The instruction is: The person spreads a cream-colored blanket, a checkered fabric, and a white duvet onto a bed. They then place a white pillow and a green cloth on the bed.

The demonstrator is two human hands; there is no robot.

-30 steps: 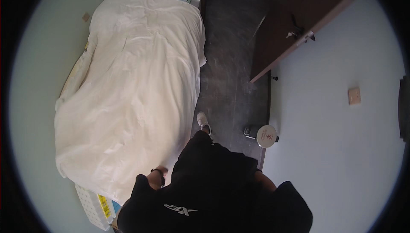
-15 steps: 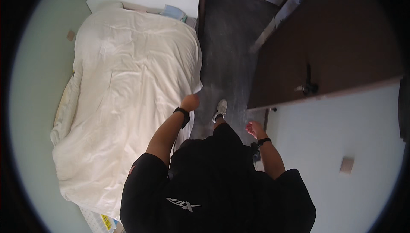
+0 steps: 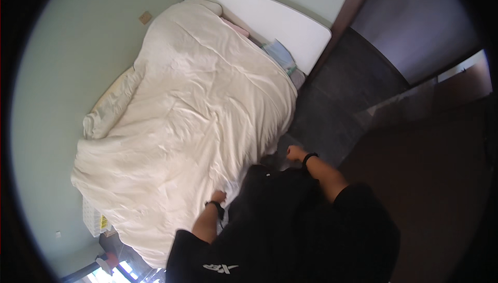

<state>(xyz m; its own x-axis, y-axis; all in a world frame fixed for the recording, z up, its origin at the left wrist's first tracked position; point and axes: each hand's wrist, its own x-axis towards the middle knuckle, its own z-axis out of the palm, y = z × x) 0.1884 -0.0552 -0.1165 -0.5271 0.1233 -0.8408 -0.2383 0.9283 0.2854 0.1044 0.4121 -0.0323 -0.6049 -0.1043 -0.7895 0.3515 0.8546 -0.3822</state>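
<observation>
The left grip [image 3: 219, 196] sits near, left of the torso [image 3: 306, 226], its finger pose too blurred to read; the right grip [image 3: 296, 153] lies farther out, seemingly curled, its forearm [image 3: 326, 176] slanting far and left.

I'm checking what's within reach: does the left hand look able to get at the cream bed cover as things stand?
Probably yes: the left hand is at the side of the cream bed cover, with nothing visible between them. Whether they touch is hard to tell.
</observation>
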